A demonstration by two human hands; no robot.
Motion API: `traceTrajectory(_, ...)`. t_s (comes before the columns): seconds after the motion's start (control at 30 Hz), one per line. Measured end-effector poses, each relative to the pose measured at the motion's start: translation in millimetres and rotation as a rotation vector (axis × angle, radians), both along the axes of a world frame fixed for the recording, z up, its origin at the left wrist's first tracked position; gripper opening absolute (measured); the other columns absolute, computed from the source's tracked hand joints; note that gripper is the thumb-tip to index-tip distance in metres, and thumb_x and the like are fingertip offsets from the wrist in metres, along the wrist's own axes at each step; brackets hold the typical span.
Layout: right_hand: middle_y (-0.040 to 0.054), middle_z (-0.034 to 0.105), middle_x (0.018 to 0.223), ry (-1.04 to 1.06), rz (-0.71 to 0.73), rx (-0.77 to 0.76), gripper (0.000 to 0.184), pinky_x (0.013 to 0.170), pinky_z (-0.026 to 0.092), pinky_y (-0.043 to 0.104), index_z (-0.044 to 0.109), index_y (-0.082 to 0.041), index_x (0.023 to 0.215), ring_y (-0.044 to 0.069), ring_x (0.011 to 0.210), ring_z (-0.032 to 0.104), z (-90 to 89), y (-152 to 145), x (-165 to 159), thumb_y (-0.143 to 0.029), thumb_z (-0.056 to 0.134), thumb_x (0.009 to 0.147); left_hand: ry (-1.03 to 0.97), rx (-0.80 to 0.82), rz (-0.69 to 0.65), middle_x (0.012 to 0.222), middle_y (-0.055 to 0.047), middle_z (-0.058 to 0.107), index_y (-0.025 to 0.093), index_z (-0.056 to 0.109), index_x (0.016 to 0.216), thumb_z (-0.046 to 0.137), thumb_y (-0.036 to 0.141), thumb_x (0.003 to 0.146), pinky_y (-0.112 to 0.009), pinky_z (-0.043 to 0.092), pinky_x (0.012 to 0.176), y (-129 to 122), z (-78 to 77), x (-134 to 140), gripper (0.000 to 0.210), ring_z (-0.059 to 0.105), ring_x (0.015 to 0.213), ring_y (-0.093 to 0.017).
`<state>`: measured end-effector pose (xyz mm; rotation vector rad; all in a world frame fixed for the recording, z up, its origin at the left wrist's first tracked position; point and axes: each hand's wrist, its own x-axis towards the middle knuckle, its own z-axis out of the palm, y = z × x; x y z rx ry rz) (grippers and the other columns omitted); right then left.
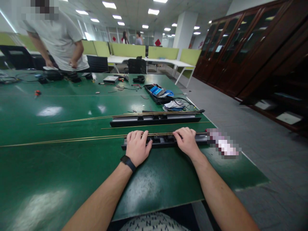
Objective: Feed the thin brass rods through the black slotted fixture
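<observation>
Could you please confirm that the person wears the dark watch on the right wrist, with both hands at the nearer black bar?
Not quite: the head view shows the dark watch on the left wrist, not the right. The left hand and right hand are indeed at the nearer black bar.

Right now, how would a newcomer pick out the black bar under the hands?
Start with the green table, then its near side, before the wearer. The black bar lies beneath the left hand and right hand, unlike the similar farther bar, which no hand touches.
</observation>
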<state>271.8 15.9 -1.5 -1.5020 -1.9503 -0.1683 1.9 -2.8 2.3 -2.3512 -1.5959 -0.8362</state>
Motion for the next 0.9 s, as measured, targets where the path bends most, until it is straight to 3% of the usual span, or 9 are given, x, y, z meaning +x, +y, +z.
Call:
traceTrajectory(0.17,0.0019,0.072,0.092,0.013,0.021,-0.025,0.028,0.091,0.028,0.041,0.069,-0.025,0.091,0.020,0.093,0.059,2.1,-1.7,-1.7,-0.041,0.049,0.103,-0.004,-0.003,0.001,0.119,-0.014,0.067,0.021,0.062,0.131,0.053,0.041,0.098,-0.050,0.035,0.106,-0.3,-0.3,0.1,0.040,0.056,0.116,-0.032)
traceTrajectory(0.9,0.0021,0.072,0.088,-0.001,0.016,-0.005,0.028,0.090,0.027,0.040,0.069,-0.024,0.086,0.020,0.091,0.059,2.9,-2.0,-2.3,-0.040,0.052,0.102,-0.002,0.011,0.004,0.118,-0.013,0.067,0.021,0.063,0.130,0.054,0.041,0.097,-0.049,0.035,0.105,-0.5,-0.4,-0.3,0.039,0.056,0.116,-0.031)
